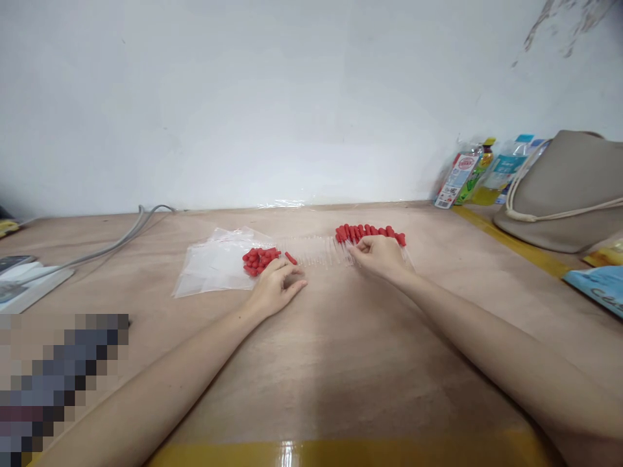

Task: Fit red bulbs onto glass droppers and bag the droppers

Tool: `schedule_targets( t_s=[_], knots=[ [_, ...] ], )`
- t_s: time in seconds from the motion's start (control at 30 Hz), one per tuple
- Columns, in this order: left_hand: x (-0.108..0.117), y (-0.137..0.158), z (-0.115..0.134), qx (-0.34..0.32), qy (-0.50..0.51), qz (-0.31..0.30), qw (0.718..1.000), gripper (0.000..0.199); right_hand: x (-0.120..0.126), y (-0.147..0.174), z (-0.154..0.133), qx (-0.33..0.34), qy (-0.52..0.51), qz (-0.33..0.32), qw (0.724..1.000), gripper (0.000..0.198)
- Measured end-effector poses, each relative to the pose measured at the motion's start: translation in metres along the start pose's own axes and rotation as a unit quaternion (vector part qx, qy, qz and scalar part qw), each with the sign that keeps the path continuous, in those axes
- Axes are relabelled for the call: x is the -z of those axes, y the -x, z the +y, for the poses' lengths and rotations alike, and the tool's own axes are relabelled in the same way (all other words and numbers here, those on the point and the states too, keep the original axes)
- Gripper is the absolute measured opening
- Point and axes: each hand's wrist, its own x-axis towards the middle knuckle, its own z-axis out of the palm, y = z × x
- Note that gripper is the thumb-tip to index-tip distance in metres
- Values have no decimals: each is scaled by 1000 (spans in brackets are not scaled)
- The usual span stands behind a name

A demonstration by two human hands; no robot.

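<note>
A heap of small red rubber bulbs (257, 261) lies on the right part of several clear plastic bags (207, 263). My left hand (278, 285) rests beside this heap, thumb and fingers apart, holding nothing. One loose red bulb (291, 258) is just beyond its fingertips. Thin clear tubes (314, 250) lie side by side between my hands. To the right, tubes with red bulbs on their far ends (370, 231) form a row. My right hand (377, 254) is over that row, thumb and forefinger pinched on a thin clear tube. Its other fingers are curled, and the tube is partly hidden.
Drink bottles (467, 175) and a grey bag (569, 188) stand at the back right, with a blue packet (598, 285) nearer. A grey cable (121, 237) runs to a white power strip (39, 285) at left. A white wall (292, 104) closes off the table's far edge.
</note>
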Motion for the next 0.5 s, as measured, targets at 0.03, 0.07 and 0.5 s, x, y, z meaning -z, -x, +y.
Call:
schedule_targets(
  t_s=[0.03, 0.07, 0.5],
  knots=[
    [0, 0, 0, 4, -4, 0, 1000, 15, -2, -6, -1, -21, 17, 8, 1000, 30],
    [0, 0, 0, 8, -8, 1, 1000, 14, -5, -12, -3, -31, 35, 12, 999, 30],
    [-2, -3, -3, 36, -95, 66, 993, 13, -43, -41, -18, -36, 164, -22, 985, 34]
  ],
)
